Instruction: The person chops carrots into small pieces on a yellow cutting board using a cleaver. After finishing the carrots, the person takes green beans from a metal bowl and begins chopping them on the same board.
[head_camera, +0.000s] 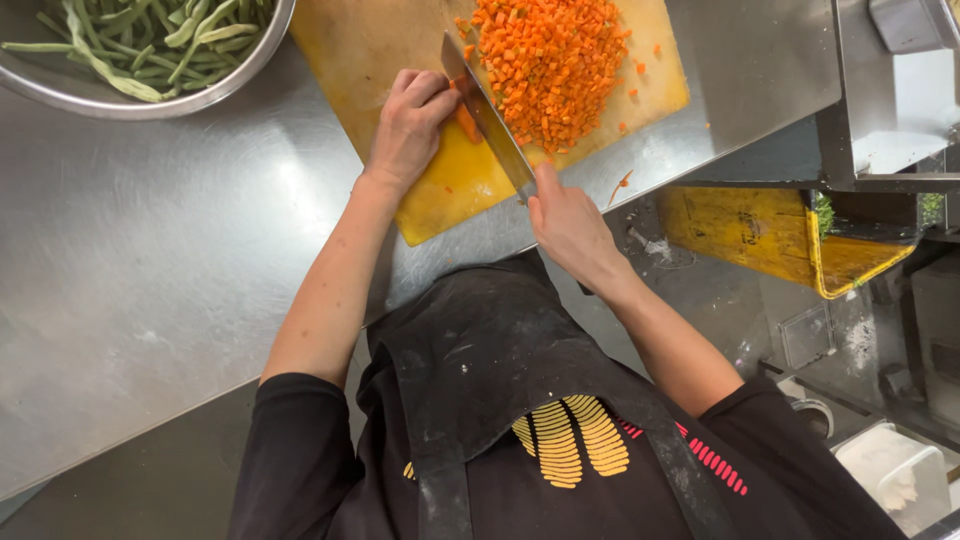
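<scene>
A yellow cutting board (455, 190) lies on the steel counter (160, 250). My right hand (570, 225) grips the handle of a broad knife (487, 115) whose blade stands across the board. My left hand (408, 125) presses curled fingers on carrot strips (466, 125) right beside the blade. A heap of diced carrot (550, 60) covers the far part of the board, to the right of the blade.
A steel bowl (60, 92) of green beans (150, 40) sits at the far left. A yellow bin (780, 235) stands below the counter edge on the right, with a white container (895, 475) lower down. Loose carrot bits lie near the board's edge.
</scene>
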